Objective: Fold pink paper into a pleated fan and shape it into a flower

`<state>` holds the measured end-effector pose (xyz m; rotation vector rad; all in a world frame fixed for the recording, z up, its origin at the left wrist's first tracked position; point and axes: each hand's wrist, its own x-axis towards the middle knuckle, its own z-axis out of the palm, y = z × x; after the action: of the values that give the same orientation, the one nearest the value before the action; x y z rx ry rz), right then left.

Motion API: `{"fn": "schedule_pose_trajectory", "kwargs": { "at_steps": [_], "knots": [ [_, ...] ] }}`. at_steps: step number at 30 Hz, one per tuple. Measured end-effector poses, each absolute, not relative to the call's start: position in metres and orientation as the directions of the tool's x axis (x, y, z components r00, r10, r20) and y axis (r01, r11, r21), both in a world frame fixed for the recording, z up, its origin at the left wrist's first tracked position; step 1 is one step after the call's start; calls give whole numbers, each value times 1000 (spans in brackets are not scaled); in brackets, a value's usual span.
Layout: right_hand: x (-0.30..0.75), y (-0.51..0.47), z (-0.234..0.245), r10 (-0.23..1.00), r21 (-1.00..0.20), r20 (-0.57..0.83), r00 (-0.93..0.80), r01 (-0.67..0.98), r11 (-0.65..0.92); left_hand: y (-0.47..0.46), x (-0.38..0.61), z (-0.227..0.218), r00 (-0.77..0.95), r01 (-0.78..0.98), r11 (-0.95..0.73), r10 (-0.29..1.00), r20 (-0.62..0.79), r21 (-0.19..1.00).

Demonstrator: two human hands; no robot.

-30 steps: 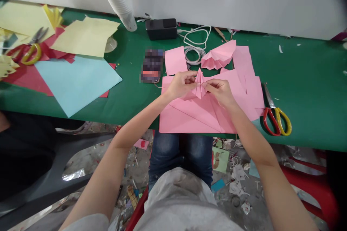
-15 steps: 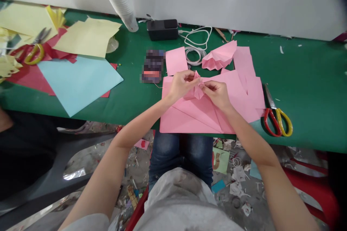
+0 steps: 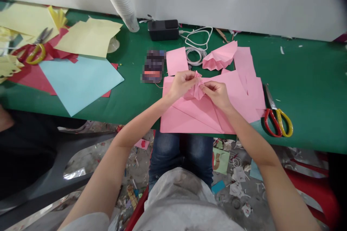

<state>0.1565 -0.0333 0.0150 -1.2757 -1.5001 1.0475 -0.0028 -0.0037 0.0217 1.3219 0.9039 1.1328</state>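
Note:
A small folded pink paper piece [image 3: 198, 87] is held between both hands above a large creased pink sheet [image 3: 195, 115] on the green table [image 3: 311, 79]. My left hand [image 3: 181, 83] pinches its left side with fingers closed. My right hand [image 3: 217, 93] pinches its right side, fingers also closed. Another folded pink shape [image 3: 220, 56] lies just beyond the hands, with a small pink square [image 3: 176, 60] to its left.
Red-and-yellow scissors [image 3: 279, 119] lie at the right. A phone [image 3: 153, 66], a black box [image 3: 163, 29], a white cable [image 3: 196, 45] and a stack of cups [image 3: 121, 1] sit behind. Blue [image 3: 81, 79], yellow [image 3: 89, 38] and red sheets and second scissors [image 3: 34, 50] lie left.
The pink piece's tall upright point has been pressed down and in; both hands have drawn slightly closer together on it.

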Motion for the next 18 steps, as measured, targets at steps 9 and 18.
{"fn": "schedule_pose_trajectory", "kwargs": {
  "at_steps": [9,18],
  "knots": [
    [156,-33,17,989,-968,95,-113,222,118,-5,-5,21,217,-174,-15,975,53,985],
    [156,-34,13,982,-958,103,-158,251,141,0,1,15,109,-132,115,989,-101,985]
  ]
}}
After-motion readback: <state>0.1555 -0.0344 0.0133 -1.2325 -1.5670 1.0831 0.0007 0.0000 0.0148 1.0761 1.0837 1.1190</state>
